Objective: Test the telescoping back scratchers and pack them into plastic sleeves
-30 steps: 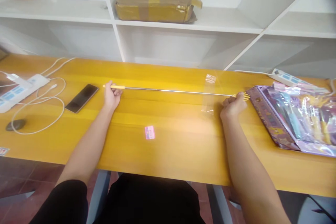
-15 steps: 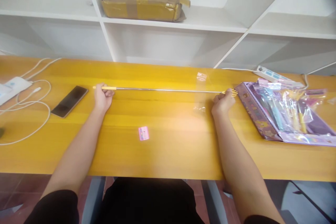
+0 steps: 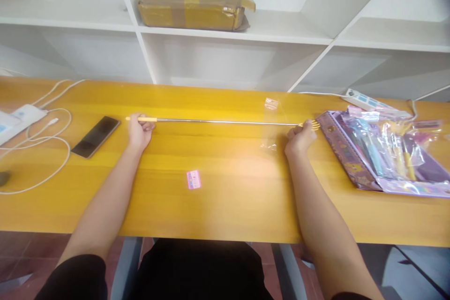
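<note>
A telescopic back scratcher (image 3: pixel 218 122) stretches across the desk between my two hands, its thin metal rod drawn out long. My left hand (image 3: pixel 139 133) is closed round its yellow handle at the left end. At the other end, my right hand (image 3: pixel 301 138) pinches the rod by the yellow claw-shaped head, whose prongs stick out past the fingers. Below the rod, nearer to me, lies a small pink card (image 3: pixel 193 179). A clear plastic sleeve (image 3: pixel 270 124) lies flat just left of my right hand, under the rod.
On the right is a purple display box (image 3: pixel 342 154) with several wrapped scratchers, a power strip (image 3: pixel 372 102) behind it. A phone (image 3: pixel 96 137) and white cables (image 3: pixel 65 143) lie left. A taped parcel (image 3: pixel 197 7) sits on the white shelf (image 3: pixel 281 33) behind the desk.
The view has shifted very slightly. Both hands keep the same hold on the extended back scratcher, and nothing else has visibly moved.
</note>
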Demonstrator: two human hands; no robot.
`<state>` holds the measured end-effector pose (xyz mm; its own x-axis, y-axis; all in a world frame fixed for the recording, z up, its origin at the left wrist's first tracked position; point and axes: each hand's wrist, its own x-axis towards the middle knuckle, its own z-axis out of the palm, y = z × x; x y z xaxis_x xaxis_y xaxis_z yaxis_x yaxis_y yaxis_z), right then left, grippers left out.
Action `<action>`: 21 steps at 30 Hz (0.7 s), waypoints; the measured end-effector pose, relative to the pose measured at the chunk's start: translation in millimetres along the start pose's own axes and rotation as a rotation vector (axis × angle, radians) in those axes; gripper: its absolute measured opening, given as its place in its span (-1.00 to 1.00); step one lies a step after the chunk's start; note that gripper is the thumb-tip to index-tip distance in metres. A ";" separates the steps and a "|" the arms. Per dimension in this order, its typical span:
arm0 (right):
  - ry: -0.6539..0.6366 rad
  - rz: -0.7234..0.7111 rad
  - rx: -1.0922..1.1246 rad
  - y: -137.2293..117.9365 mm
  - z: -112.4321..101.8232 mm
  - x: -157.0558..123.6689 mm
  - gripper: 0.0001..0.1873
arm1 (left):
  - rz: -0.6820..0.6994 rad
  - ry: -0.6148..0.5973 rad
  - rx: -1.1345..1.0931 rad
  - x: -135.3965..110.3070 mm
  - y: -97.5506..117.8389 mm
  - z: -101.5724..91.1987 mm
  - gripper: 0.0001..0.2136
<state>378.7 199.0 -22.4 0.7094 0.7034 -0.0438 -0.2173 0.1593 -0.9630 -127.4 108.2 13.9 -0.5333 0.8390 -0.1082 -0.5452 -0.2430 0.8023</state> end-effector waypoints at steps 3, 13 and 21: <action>0.020 0.000 -0.006 -6.9 0.4 1.5 -0.55 | -0.003 0.005 -0.001 0.7 2.5 -0.1 -0.56; -0.341 -0.113 -0.107 -17.3 12.7 -182.3 -0.41 | -0.078 -0.094 0.065 -131.2 -60.1 57.2 -0.42; -0.709 0.177 -0.037 0.7 17.9 -258.2 -0.21 | -0.107 -0.350 0.319 -171.7 -96.0 42.6 -0.34</action>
<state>183.4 29.9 -7.0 0.0581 0.9979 -0.0288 -0.2567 -0.0129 -0.9664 44.0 8.2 -19.5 -0.2051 0.9779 -0.0400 -0.3303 -0.0307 0.9434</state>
